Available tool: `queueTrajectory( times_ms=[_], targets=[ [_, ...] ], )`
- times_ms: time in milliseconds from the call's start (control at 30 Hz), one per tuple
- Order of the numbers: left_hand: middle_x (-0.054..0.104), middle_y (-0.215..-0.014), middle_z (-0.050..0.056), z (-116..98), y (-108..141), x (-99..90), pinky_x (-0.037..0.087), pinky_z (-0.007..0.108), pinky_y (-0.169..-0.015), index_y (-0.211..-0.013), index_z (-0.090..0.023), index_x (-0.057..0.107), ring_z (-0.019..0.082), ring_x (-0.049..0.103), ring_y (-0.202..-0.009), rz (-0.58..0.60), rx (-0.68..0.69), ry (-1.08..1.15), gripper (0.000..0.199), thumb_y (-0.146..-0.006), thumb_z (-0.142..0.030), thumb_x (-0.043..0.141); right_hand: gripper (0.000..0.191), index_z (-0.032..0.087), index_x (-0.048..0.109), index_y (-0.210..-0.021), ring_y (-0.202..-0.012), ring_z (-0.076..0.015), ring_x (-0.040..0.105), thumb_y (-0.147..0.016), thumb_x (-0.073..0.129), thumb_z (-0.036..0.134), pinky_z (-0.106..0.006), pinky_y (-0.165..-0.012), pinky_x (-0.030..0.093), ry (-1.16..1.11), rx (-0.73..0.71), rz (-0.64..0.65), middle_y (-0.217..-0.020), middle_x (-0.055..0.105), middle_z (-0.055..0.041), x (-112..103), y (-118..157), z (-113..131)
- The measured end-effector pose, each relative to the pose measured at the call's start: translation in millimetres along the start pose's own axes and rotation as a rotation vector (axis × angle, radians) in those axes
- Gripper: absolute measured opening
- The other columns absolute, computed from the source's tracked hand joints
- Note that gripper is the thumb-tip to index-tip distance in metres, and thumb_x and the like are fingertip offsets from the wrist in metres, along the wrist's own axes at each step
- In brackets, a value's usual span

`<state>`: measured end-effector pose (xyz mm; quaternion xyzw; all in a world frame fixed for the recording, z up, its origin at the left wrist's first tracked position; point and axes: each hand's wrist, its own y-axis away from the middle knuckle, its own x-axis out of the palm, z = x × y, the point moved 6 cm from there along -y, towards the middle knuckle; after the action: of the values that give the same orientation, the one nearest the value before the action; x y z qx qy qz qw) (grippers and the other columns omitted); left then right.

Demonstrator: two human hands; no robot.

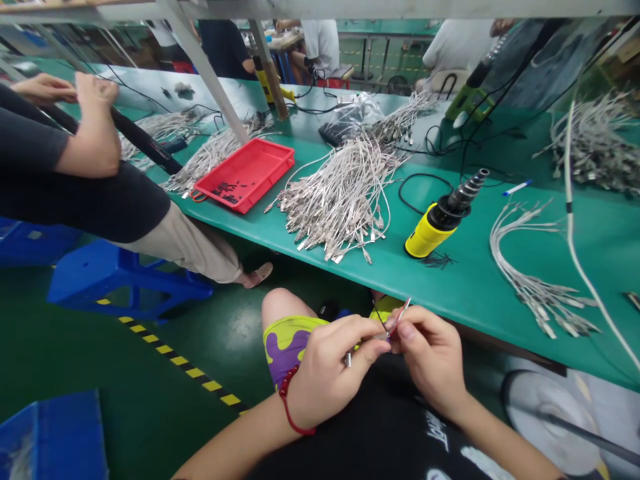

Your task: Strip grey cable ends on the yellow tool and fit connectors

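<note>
Cable bundles (337,200) and a red tray (243,175) crowd the green workbench (450,293)

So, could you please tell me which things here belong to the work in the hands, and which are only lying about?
Probably in the work:
left hand
right hand
thin cable
pile of braided cables

Just lying about:
red plastic tray
yellow tool with black stepped nozzle
blue pen
blue stool

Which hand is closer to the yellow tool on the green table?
Right hand: it's just below the yellow tool in the picture. Left hand: farther, below and left of the tool. Both pinch a thin cable.
</note>
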<state>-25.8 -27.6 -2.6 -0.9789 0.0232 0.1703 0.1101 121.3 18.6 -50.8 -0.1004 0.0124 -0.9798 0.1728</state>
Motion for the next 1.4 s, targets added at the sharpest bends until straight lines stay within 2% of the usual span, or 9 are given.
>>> queueTrajectory(
  times_ms=[100, 200, 400, 500, 567, 667, 733, 1067, 1400],
  targets=[
    [0.076, -0.091, 0.001, -3.2, 0.1, -3.7, 0.049, 0.023, -0.074, -0.098, -0.020, 0.069, 0.013, 0.067, -0.079, -0.061, 0.037, -0.028, 0.005, -0.095, -0.016, 0.068, 0.013, 0.026, 0.077, -0.104, -0.062, -0.0139, 0.063, -0.093, 0.069, 0.022, -0.026, -0.057, 0.053, 0.124, -0.042, -0.002, -0.087, 0.075, -0.0038, -2.5, 4.1, 2.5],
    [0.076, -0.087, 0.000, -5.4, 0.8, -5.7, 0.049, 0.021, -0.072, -0.095, -0.020, 0.069, 0.011, 0.066, -0.073, -0.103, 0.057, -0.062, 0.005, -0.093, -0.015, 0.071, 0.017, 0.026, 0.079, -0.106, -0.062, -0.0151, 0.065, -0.091, 0.073, 0.022, -0.027, -0.057, 0.055, 0.165, -0.063, -0.021, -0.092, 0.078, -0.0059, -4.7, 6.6, 3.2],
    [0.077, -0.085, -0.001, -3.7, 2.2, -6.0, 0.048, 0.019, -0.069, -0.092, -0.019, 0.069, 0.009, 0.066, -0.071, -0.089, 0.004, -0.066, 0.002, -0.093, -0.018, 0.071, 0.014, 0.026, 0.080, -0.102, -0.049, -0.0120, 0.058, -0.090, 0.074, 0.026, -0.024, -0.046, 0.048, -0.009, 0.035, 0.014, -0.078, 0.077, -0.0040, -2.4, 6.4, -11.3],
    [0.073, -0.076, -0.002, -2.3, 3.3, -6.0, 0.046, 0.019, -0.065, -0.090, -0.018, 0.069, 0.009, 0.064, -0.066, -0.075, -0.028, -0.069, 0.005, -0.094, -0.021, 0.071, 0.015, 0.027, 0.080, -0.103, -0.046, -0.0112, 0.056, -0.090, 0.074, 0.022, -0.025, -0.045, 0.047, -0.002, -0.004, 0.019, -0.077, 0.077, -0.0029, -1.5, 5.1, -7.4],
    [0.070, -0.071, -0.003, -1.4, 4.0, -5.7, 0.044, 0.020, -0.062, -0.088, -0.018, 0.069, 0.008, 0.060, -0.061, -0.070, -0.051, -0.073, 0.008, -0.094, -0.022, 0.070, 0.018, 0.029, 0.080, -0.100, -0.050, -0.0132, 0.061, -0.088, 0.075, 0.017, -0.029, -0.053, 0.052, 0.068, -0.086, -0.002, -0.082, 0.079, -0.0030, -1.6, 4.1, 0.8],
    [0.066, -0.067, -0.004, -1.1, 4.5, -5.3, 0.042, 0.020, -0.059, -0.085, -0.017, 0.069, 0.008, 0.055, -0.057, -0.076, -0.075, -0.061, 0.011, -0.095, -0.023, 0.069, 0.023, 0.031, 0.080, -0.094, -0.071, -0.0200, 0.070, -0.083, 0.077, 0.011, -0.034, -0.067, 0.056, 0.150, -0.211, -0.042, -0.088, 0.080, -0.0030, -1.1, 3.9, 11.6],
    [0.065, -0.065, -0.004, -2.3, 4.7, -5.2, 0.041, 0.020, -0.057, -0.083, -0.017, 0.069, 0.007, 0.053, -0.055, -0.085, -0.071, -0.051, 0.012, -0.094, -0.022, 0.069, 0.026, 0.033, 0.080, -0.095, -0.077, -0.0215, 0.070, -0.082, 0.077, 0.010, -0.033, -0.066, 0.054, 0.138, -0.248, -0.066, -0.084, 0.079, -0.0024, -1.2, 4.3, 12.9],
    [0.065, -0.064, -0.004, -11.8, 6.3, -8.5, 0.040, 0.021, -0.053, -0.090, -0.015, 0.071, 0.006, 0.050, -0.051, -0.107, 0.051, -0.117, 0.004, -0.092, -0.018, 0.072, 0.012, 0.027, 0.080, -0.096, -0.063, -0.0153, 0.054, -0.087, 0.077, 0.020, -0.032, -0.059, 0.042, -0.138, -0.152, -0.004, -0.068, 0.066, -0.0005, 4.6, 3.1, -3.6],
    [0.067, -0.065, -0.003, -15.1, 6.3, -11.3, 0.043, 0.021, -0.053, -0.091, -0.014, 0.070, 0.007, 0.053, -0.051, -0.149, 0.099, -0.126, 0.004, -0.091, -0.017, 0.072, 0.012, 0.025, 0.078, -0.093, -0.067, -0.0152, 0.055, -0.085, 0.079, 0.016, -0.034, -0.063, 0.043, -0.254, -0.126, 0.012, -0.067, 0.063, 0.0017, 6.3, 0.6, -6.9]
  ],
)
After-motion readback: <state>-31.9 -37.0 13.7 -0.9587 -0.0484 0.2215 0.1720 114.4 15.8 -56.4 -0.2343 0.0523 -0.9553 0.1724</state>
